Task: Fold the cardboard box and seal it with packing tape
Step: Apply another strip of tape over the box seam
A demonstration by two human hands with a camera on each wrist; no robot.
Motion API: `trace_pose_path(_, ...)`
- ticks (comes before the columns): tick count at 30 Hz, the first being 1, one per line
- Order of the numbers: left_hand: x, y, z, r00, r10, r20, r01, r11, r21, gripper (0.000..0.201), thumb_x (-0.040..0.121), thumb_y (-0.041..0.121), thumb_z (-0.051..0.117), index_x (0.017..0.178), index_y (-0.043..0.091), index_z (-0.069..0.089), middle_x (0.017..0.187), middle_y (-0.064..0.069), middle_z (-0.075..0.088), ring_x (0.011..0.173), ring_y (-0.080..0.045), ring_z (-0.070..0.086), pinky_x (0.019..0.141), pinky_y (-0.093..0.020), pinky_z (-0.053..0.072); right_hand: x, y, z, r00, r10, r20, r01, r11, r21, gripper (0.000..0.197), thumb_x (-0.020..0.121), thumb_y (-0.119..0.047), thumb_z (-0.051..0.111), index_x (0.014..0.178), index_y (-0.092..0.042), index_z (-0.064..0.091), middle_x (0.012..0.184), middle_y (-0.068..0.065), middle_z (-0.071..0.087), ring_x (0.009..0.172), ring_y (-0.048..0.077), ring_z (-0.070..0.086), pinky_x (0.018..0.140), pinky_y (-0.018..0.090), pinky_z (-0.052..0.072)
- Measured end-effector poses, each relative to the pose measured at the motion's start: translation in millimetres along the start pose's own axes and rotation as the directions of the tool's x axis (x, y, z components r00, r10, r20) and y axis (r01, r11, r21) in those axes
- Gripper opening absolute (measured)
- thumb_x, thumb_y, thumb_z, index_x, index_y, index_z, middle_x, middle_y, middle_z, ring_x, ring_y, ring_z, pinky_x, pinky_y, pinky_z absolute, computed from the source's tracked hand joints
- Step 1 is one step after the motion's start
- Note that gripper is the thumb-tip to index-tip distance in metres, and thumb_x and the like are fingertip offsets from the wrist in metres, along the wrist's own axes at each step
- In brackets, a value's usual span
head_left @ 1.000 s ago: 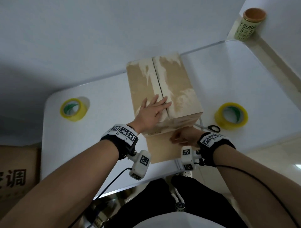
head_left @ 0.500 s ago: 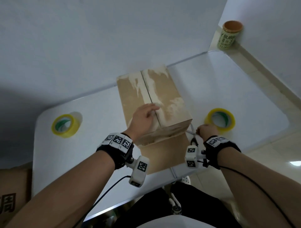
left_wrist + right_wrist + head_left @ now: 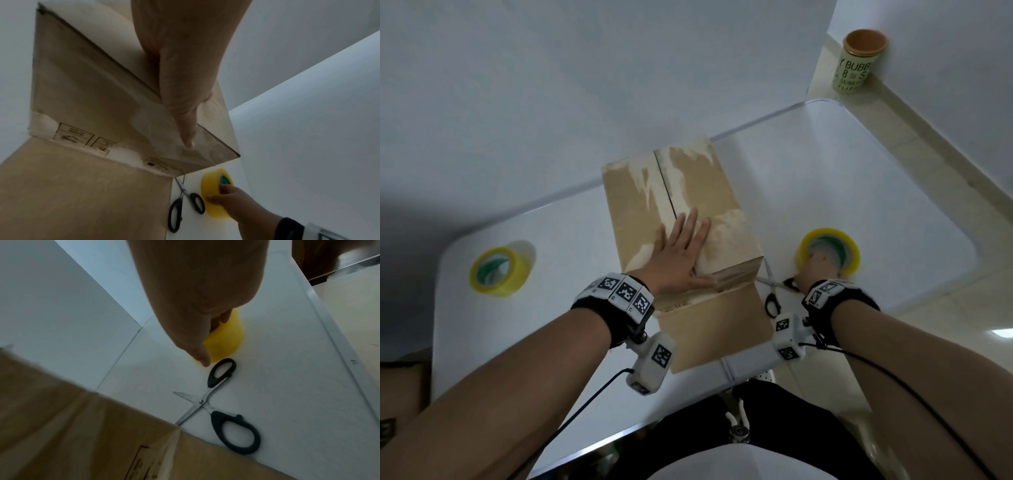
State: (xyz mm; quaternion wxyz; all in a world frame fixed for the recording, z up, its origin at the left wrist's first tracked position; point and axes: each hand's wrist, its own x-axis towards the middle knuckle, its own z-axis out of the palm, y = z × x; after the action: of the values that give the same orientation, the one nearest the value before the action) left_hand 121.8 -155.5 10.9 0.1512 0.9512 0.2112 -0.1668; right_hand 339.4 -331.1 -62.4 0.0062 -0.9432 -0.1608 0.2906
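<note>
A brown cardboard box stands in the middle of the white table, its two top flaps closed along a centre seam. One flap lies flat on the table toward me. My left hand presses flat on the box top with straight fingers, across the seam near the front edge; the thumb lies along that edge. To the right, my right hand grips a yellow roll of packing tape, fingers in its core and thumb on the outside.
Black-handled scissors lie open between the box and the gripped roll. A second yellow tape roll sits at the table's left. A green canister stands on the floor by the wall, far right.
My right hand left the box's front face, moved right past the scissors and took hold of the yellow tape roll. My left hand stayed on the box top, fingers now spread flat.
</note>
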Motion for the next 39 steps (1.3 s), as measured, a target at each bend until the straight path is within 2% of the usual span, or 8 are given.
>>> trace_pose_path(3,3,2,0,1.0,0.007,-0.004,-0.007,1.0,-0.006,0.114,0.076,0.078,0.048,0.148,0.029,-0.026,0.153,0.002,-0.039,0.141,-0.021,-0.033,0.115,-0.054,-0.013,7,4,-5,0.999,-0.026,0.034,0.029,0.996,-0.08,0.027,0.088,-0.027,0.062,0.105,-0.007,0.058,0.099,0.011,0.057,0.105,0.03,0.059,0.095,0.044,0.047)
trace_pose_path(9,8,5,-3,1.0,-0.012,-0.005,0.012,0.998,-0.058,0.116,0.071,0.085,0.045,0.148,0.033,-0.025,0.152,0.006,-0.039,0.141,-0.018,-0.034,0.112,-0.048,-0.018,11,11,-19,0.996,-0.022,0.082,0.021,1.0,0.016,0.02,0.095,-0.024,0.047,0.094,-0.009,0.06,0.096,0.015,0.06,0.104,0.032,0.057,0.099,0.043,0.04)
trace_pose_path(15,6,8,-30,0.996,-0.087,0.001,0.083,0.952,-0.296,0.08,0.089,0.068,0.037,0.153,0.037,0.0,0.161,0.009,-0.016,0.148,-0.012,-0.01,0.119,-0.049,-0.004,1,-12,-67,0.986,-0.081,-0.143,0.123,0.94,0.318,0.038,0.1,-0.027,0.038,0.12,0.002,0.053,0.124,0.023,0.057,0.116,0.038,0.053,0.098,0.044,0.037)
trace_pose_path(21,8,18,-91,0.925,-0.326,-0.196,0.031,0.577,-0.816,0.044,0.099,0.035,0.05,0.14,0.019,0.048,0.141,0.001,0.05,0.13,-0.013,0.047,0.108,-0.026,0.033,-35,-63,-130,0.876,-0.342,-0.341,0.483,0.627,0.611,0.027,0.096,-0.019,0.047,0.104,0.003,0.06,0.096,0.014,0.057,0.09,0.026,0.052,0.075,0.031,0.035)
trace_pose_path(26,11,14,-125,0.879,-0.434,-0.199,-0.084,0.269,-0.96,0.036,0.102,0.031,0.043,0.128,0.009,0.055,0.126,-0.004,0.06,0.122,-0.02,0.056,0.106,-0.033,0.04,-79,-105,-172,0.761,-0.547,-0.35,0.626,0.474,0.619,0.017,0.094,-0.013,0.048,0.087,-0.002,0.059,0.088,0.012,0.054,0.085,0.021,0.046,0.076,0.032,0.033)
trace_pose_path(32,-9,9,-136,0.874,-0.43,-0.225,-0.085,0.32,-0.944,0.046,0.103,0.043,0.031,0.115,0.015,0.067,0.116,-0.001,0.067,0.107,-0.014,0.062,0.095,-0.028,0.045,-115,-134,-165,0.686,-0.692,-0.226,0.7,0.542,0.466,0.015,0.094,-0.014,0.049,0.094,-0.009,0.063,0.093,0.008,0.056,0.088,0.02,0.049,0.075,0.028,0.034)
trace_pose_path(36,-22,7,-136,0.862,-0.43,-0.268,-0.09,0.391,-0.916,0.034,0.101,0.031,0.043,0.106,0.011,0.07,0.105,-0.002,0.07,0.095,-0.013,0.064,0.08,-0.018,0.049,-128,-141,-154,0.684,-0.706,-0.184,0.707,0.579,0.406,0.017,0.094,-0.015,0.049,0.078,-0.014,0.057,0.083,0.004,0.054,0.084,0.02,0.048,0.067,0.028,0.033)
trace_pose_path(39,-29,5,-134,0.844,-0.454,-0.285,-0.092,0.402,-0.911,0.023,0.098,0.02,0.051,0.099,0.013,0.072,0.097,-0.001,0.071,0.089,-0.011,0.065,0.073,-0.015,0.05,-129,-147,-146,0.692,-0.703,-0.162,0.697,0.593,0.403,0.016,0.092,-0.018,0.05,0.09,-0.006,0.061,0.091,0.008,0.058,0.088,0.023,0.052,0.073,0.03,0.036)
